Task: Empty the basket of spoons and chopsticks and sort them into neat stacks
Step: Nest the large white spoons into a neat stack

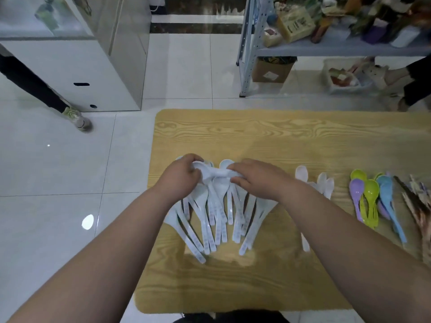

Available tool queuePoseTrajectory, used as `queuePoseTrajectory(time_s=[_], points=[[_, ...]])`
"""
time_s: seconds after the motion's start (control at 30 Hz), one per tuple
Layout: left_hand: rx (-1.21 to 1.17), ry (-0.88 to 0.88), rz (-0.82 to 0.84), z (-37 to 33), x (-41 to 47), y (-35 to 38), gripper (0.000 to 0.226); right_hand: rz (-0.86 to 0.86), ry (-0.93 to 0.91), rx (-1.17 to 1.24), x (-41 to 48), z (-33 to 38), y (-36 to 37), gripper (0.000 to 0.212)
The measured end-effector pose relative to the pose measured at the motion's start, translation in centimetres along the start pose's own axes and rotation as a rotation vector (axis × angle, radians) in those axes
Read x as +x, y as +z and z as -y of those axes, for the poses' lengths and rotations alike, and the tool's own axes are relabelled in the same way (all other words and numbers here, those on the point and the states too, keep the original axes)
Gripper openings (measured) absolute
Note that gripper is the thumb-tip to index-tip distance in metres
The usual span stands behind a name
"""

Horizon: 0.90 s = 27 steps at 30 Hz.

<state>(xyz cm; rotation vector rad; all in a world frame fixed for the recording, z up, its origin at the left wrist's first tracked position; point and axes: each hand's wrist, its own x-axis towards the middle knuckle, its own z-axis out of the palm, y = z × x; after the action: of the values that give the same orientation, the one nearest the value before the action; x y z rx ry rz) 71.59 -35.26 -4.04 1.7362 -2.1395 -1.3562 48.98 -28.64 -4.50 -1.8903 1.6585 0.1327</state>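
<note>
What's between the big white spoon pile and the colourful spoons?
A few pale spoons on the wooden table, shown in the head view.

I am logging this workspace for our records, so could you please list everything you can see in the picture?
white plastic soup spoons: many, white, fanned pile at table's left, under both hands
pale translucent plastic spoons: a few, whitish, right of the pile
coloured plastic spoons: several, green, purple, blue, table's right
patterned chopsticks: a bundle, brown, right edge
wood-grain table: one, yellowish
grey metal shelf rack: one, behind table, cluttered
cardboard box: one, brown, under rack
white cabinet: one, far left
bystanders' legs: two, dark-clothed, far left, far right
left hand: one, grips the white spoons' bowls
right hand: one, grips them too
</note>
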Motion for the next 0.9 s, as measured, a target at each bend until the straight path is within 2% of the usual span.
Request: queuePoseTrajectory(time_s=[0.17, 0.3, 0.43, 0.67, 0.9], points=[[0.188, 0.096, -0.089, -0.9, 9.0, 0.3, 0.03, -0.16, 0.014, -0.205, 7.6, -4.5, -0.7, 0.048], [0.291, 0.132, -0.124, 0.5, 13.6, 1.8, 0.028, -0.216, 0.053, -0.13, 11.9, -6.5, 1.0, 0.046], [0.412, 0.169, -0.096, 2.2, 16.0, 3.3, 0.037, -0.264, 0.029, -0.044, 14.0, -8.1, 3.0, 0.047], [0.567, 0.263, -0.093, 3.9, 17.1, 4.3, 0.071, -0.245, 0.062, -0.135, 14.6, -8.7, 5.3, 0.062], [0.68, 0.226, -0.004, 3.4, 17.8, 3.6, 0.078, -0.197, 0.074, -0.121, 14.6, -8.6, 4.8, 0.065]])
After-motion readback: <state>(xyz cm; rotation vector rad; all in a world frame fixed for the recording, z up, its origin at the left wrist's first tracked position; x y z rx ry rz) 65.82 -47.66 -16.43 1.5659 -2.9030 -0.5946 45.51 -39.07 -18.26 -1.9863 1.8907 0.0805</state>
